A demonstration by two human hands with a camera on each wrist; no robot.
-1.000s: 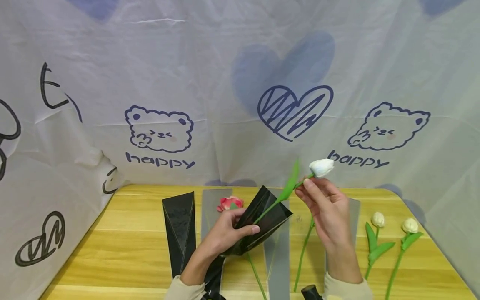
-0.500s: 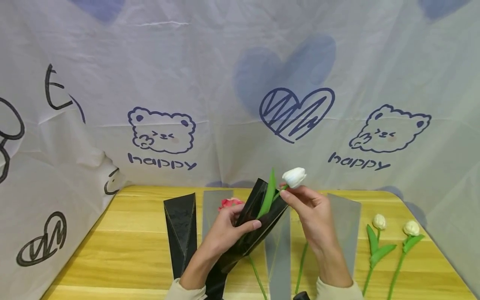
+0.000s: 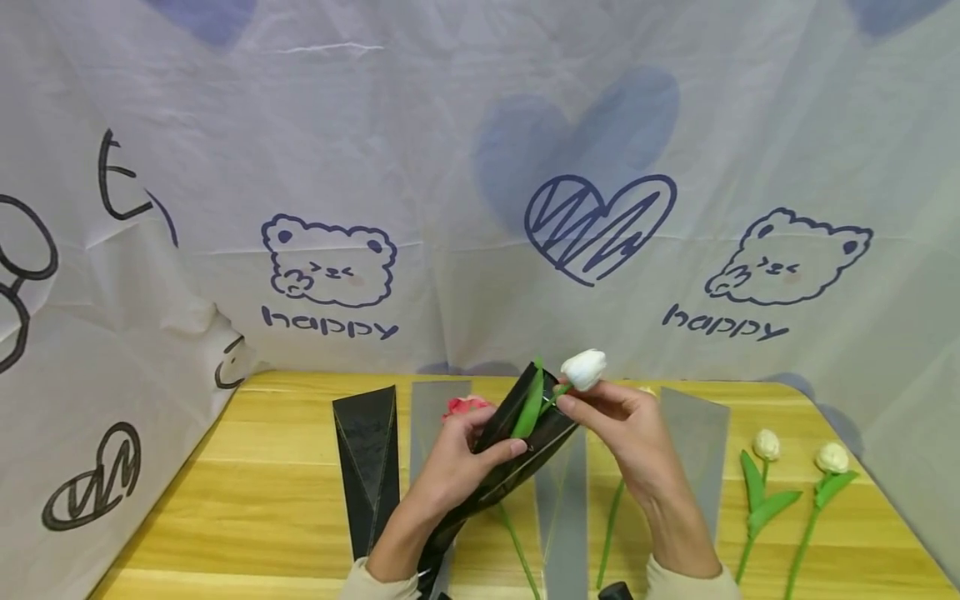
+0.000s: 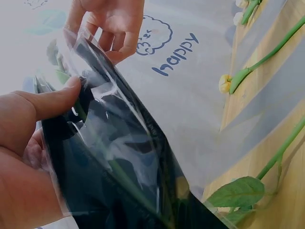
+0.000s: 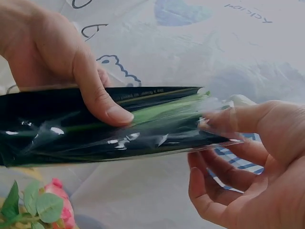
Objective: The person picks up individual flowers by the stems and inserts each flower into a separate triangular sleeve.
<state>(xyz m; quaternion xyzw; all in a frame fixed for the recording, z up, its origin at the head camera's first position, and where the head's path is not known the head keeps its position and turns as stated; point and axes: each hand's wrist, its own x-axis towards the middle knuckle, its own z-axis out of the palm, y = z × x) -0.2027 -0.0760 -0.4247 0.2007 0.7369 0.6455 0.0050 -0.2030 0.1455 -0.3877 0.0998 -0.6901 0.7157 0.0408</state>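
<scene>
A black flower sleeve with a clear front (image 3: 506,479) slants up over the table in the head view. My left hand (image 3: 461,475) grips it around the side, thumb (image 5: 119,115) pressed on the clear front. Inside the sleeve stands a white tulip; its bloom (image 3: 583,369) shows beyond the mouth, and a green leaf (image 3: 530,408) lies within. My right hand (image 3: 637,433) pinches the tulip's stem just below the bloom, right at the sleeve's mouth. In the right wrist view, the right thumb lies at the clear edge while the other fingers curl beneath.
Left of the hands lies another black sleeve (image 3: 367,467). Grey sleeves (image 3: 564,517) lie under and behind the hands. A pink flower (image 3: 467,406) is partly covered by the left hand. Two white tulips (image 3: 767,444) lie at right. A printed cloth (image 3: 450,208) hangs behind the table.
The right hand has moved left and down, sliding the tulip's stem and leaf deeper into the sleeve. The left hand keeps its grip, and the sleeve stands a little steeper.
</scene>
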